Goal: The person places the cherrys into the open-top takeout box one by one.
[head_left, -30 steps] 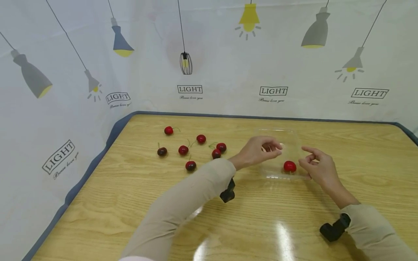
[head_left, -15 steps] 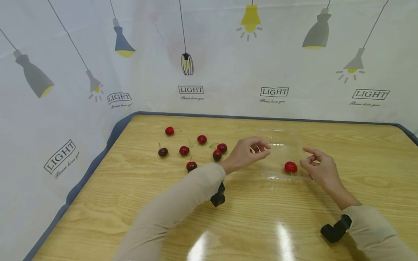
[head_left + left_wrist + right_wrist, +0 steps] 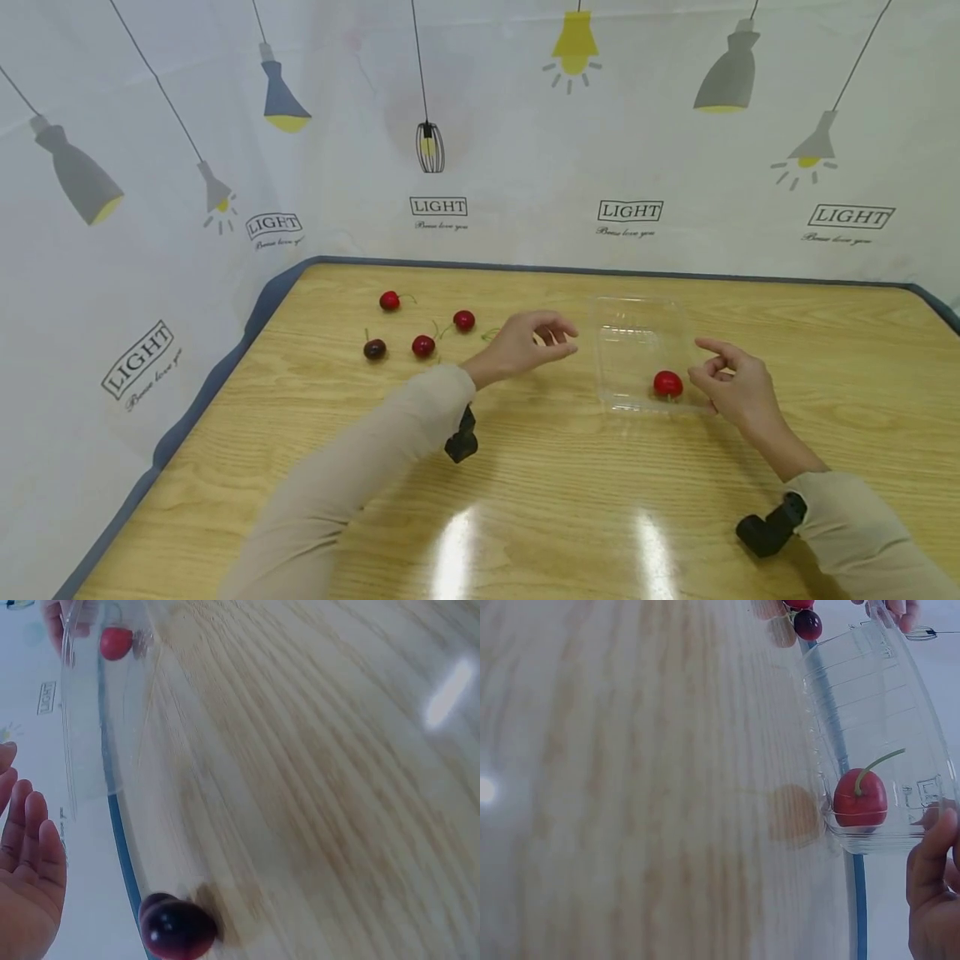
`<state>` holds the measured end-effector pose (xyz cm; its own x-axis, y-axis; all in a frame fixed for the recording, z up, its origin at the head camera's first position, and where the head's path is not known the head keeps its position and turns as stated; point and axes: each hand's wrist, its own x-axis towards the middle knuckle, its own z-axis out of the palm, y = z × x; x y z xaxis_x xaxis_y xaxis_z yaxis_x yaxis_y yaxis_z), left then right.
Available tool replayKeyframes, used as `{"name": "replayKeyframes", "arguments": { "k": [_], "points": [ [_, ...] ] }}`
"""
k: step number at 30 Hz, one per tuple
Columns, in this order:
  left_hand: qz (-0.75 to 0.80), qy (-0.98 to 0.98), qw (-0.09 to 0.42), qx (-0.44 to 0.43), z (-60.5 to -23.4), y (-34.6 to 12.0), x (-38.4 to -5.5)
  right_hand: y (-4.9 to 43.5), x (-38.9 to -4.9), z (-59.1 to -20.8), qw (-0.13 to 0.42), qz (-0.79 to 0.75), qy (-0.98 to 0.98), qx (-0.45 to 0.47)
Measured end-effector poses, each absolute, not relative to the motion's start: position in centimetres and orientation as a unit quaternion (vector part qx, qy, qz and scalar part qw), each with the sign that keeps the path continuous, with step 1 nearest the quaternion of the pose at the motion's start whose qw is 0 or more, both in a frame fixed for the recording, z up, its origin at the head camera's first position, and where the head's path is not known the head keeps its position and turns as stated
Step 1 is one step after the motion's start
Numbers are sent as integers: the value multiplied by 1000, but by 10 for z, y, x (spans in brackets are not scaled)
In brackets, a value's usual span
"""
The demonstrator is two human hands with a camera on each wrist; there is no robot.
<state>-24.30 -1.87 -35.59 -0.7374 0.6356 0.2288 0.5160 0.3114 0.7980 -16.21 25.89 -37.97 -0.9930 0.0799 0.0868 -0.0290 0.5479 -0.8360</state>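
Note:
My left hand (image 3: 528, 342) hovers over the table left of a clear plastic container (image 3: 630, 400), its fingers loosely bent with nothing between them. In the left wrist view its fingers (image 3: 34, 832) are apart from the dark cherries below. My right hand (image 3: 738, 387) holds the right side of the container, fingertips at the rim near the front corner. A single red cherry (image 3: 667, 384) lies inside; the right wrist view shows its green stem (image 3: 877, 763). Left of my left hand lie stemmed cherries, among them a red cherry (image 3: 464, 321). My left forearm hides others.
More cherries lie to the left: a dark cherry (image 3: 375, 349), a red cherry (image 3: 423, 346) and another at the back (image 3: 389, 301). The wooden table (image 3: 570, 483) ends at a blue edge before a white curtain (image 3: 525, 167) printed with lamps.
My left hand has moved left, away from over the container toward the loose cherries, and its arm now covers some of them. My right hand and the cherry in the container stay put.

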Motion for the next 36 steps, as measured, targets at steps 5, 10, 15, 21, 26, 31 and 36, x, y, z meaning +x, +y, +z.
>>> {"name": "replayKeyframes", "arguments": {
  "k": [5,10,15,21,26,31,36],
  "points": [
    [465,822,60,324,-354,-32,-246,258,-163,-380,57,476,-878,-13],
    [464,833,53,297,-356,-43,-251,259,-162,-381,57,477,-877,-13],
    [457,840,42,289,-363,-55,-254,259,-162,-382,62,476,-877,-15],
    [446,852,28,272,-369,-68,-260,258,-163,-383,64,475,-878,-15],
    [437,870,25,227,-371,-75,-271,258,-163,-382,69,467,-882,-12],
    [436,877,23,200,-376,-80,-278,258,-163,-381,67,471,-880,-11],
    [432,882,19,187,-382,-86,-282,259,-162,-381,67,473,-879,-10]
  ]
}}
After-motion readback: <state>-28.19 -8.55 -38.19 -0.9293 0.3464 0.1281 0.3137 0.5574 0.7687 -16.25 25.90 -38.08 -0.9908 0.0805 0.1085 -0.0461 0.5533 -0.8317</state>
